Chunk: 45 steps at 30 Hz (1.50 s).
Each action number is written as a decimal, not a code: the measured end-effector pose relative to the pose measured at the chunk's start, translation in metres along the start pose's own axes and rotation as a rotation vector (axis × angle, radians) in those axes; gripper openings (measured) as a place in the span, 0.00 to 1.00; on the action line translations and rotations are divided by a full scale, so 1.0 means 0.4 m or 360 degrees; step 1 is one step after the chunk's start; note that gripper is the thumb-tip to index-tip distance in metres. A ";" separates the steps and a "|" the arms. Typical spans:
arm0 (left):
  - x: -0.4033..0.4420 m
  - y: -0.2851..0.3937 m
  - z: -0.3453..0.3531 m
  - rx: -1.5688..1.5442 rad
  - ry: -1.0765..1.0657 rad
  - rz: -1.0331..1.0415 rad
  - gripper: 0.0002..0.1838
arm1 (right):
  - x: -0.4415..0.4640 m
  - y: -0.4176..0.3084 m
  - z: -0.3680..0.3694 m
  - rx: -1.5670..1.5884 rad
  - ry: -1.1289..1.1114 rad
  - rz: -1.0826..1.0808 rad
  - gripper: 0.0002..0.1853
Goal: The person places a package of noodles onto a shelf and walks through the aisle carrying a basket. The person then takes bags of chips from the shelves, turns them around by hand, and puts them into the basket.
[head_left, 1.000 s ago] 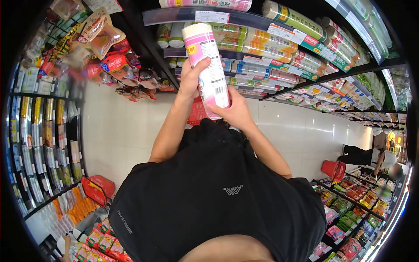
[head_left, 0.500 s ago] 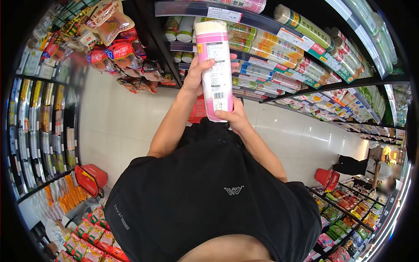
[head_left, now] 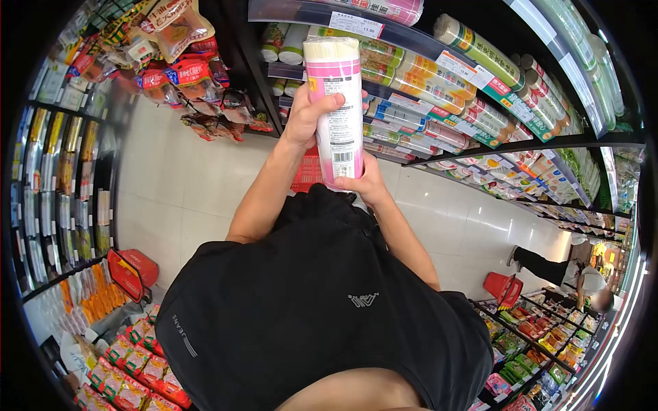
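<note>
A pack of dried noodles (head_left: 340,130) in a pink and white wrapper stands nearly upright before my chest, pale noodle ends showing at its top. Its printed text and a barcode face me. My left hand (head_left: 306,118) wraps around its upper half, thumb across the front and fingertips just showing on the far side. Lower down, my right hand (head_left: 368,179) grips the bottom end with the thumb on the front; its other fingers are mostly hidden behind the pack. Partly covered by the pack and my arm, a red basket (head_left: 306,172) sits beyond.
Shelves of rolled noodle packs (head_left: 430,79) with price tags fill the upper right. Bagged snacks (head_left: 188,79) hang at upper left. Red baskets stand at left (head_left: 133,272) and right (head_left: 504,289). A person (head_left: 593,284) is at far right. Pale tiled floor (head_left: 445,212) lies between.
The view has shifted slightly, so the shelves and baskets sit a little differently. Both hands keep the same hold on the noodle pack. The person at far right shows more fully.
</note>
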<state>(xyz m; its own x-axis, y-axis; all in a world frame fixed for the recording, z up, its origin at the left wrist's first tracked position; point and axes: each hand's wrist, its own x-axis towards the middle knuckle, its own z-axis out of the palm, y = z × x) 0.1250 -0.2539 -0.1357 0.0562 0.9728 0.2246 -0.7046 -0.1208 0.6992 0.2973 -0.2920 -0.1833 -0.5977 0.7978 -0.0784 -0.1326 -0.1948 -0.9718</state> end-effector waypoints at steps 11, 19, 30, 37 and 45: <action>-0.004 0.016 0.016 0.0063 -0.0104 0.0056 0.29 | 0.006 -0.002 0.000 -0.0071 -0.0045 -0.0046 0.36; -0.004 0.026 0.002 0.0130 -0.0176 0.0075 0.33 | 0.014 -0.005 0.006 -0.0153 -0.0053 -0.0096 0.36; -0.008 0.028 -0.010 0.0196 -0.0143 0.0097 0.33 | 0.025 -0.013 0.010 -0.0162 -0.0043 -0.0087 0.35; 0.014 0.042 0.005 0.0019 -0.0170 0.0291 0.39 | 0.044 -0.046 -0.039 -0.0500 0.0045 -0.0179 0.37; 0.081 0.138 -0.063 0.0454 0.0157 0.0833 0.50 | 0.081 -0.233 -0.125 -0.0769 0.0475 -0.0585 0.45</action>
<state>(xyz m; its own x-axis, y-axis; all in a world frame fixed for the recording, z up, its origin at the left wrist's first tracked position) 0.0700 -0.2242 -0.1068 -0.3223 0.7820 0.5335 -0.4027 -0.6233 0.6703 0.3300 -0.2194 -0.1063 -0.3282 0.9004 0.2855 0.1242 0.3408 -0.9319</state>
